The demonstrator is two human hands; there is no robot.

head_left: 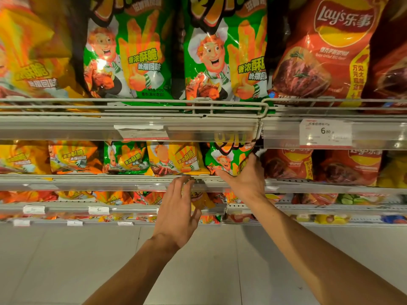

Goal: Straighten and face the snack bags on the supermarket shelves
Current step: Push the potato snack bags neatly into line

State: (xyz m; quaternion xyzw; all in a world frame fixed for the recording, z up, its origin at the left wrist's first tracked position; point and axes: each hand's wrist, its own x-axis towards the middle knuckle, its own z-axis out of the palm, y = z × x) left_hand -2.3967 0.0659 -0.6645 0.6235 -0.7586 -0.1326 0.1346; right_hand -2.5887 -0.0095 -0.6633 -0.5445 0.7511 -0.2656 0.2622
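Snack bags fill several shelves. On the second shelf a green fries bag [226, 159] stands at the right end of its row, and my right hand [246, 177] holds its lower right side, thumb across the bottom front and fingers behind. Left of it stand a yellow fries bag [176, 158] and another green bag [125, 158]. My left hand [178, 208] hovers with straight, spread fingers in front of the second shelf's front rail [110, 180], holding nothing, just below the yellow bag. A yellow bag [203, 202] on the third shelf shows beside its fingers.
The top shelf carries large green fries bags [130, 56], yellow ones at the left and red Lay's bags [323, 51] at the right behind a wire rail [154, 106]. A 6.80 price tag [324, 132] hangs on the right. Red Lay's bags [356, 166] fill the second shelf's right. Pale floor tiles lie below.
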